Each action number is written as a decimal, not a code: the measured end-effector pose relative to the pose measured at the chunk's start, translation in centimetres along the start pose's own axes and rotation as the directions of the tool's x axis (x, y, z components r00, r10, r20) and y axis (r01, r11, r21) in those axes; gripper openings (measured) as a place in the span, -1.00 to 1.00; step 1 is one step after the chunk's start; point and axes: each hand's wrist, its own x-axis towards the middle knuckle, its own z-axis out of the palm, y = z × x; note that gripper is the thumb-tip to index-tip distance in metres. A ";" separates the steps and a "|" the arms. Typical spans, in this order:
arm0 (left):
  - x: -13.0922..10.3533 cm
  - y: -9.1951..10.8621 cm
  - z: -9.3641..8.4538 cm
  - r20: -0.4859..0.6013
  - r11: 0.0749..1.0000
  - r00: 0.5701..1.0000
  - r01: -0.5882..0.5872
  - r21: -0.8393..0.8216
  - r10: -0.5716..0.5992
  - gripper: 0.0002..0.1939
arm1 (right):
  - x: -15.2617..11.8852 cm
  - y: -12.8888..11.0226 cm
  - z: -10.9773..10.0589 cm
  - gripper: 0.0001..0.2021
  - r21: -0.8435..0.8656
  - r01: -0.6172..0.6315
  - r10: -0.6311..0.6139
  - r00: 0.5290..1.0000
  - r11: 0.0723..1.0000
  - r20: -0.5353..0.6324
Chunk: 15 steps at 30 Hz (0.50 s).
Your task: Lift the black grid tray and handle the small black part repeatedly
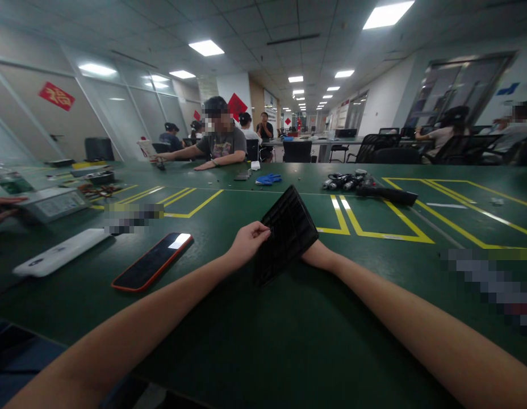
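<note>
A black tray (287, 230) divided into small compartments is held up at a tilt above the green table, its compartments facing me and to the left. My right hand (317, 254) grips it from behind at the lower right edge, most of its fingers hidden by the tray. At the tray's left side, my left hand (249, 237) has thumb and fingertips pinched together over the compartments. Whatever is between those fingertips is too small to make out. A phone in an orange case (153, 261) lies on the table left of my left hand.
A white elongated device (61, 253) and a grey box (54, 203), touched by another person's hand, are at left. Farther back lie a blue glove (268, 179) and black cabled parts (346, 182). Yellow tape (391, 236) marks the table (263, 352). A person (223, 139) sits opposite.
</note>
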 end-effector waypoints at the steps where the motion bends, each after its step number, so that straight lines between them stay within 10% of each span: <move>1: 0.1 -0.1 0.1 -0.007 0.999 0.999 -0.034 0.034 0.034 -0.89 | 0.0 0.0 0.0 -0.64 0.010 0.003 -0.003 1.000 1.000 0.002; 15: -1.0 -0.5 0.3 0.038 0.754 0.955 -0.256 0.605 0.294 -0.76 | 0.1 -0.5 -0.3 -0.71 -0.062 0.031 -0.030 0.999 0.998 0.015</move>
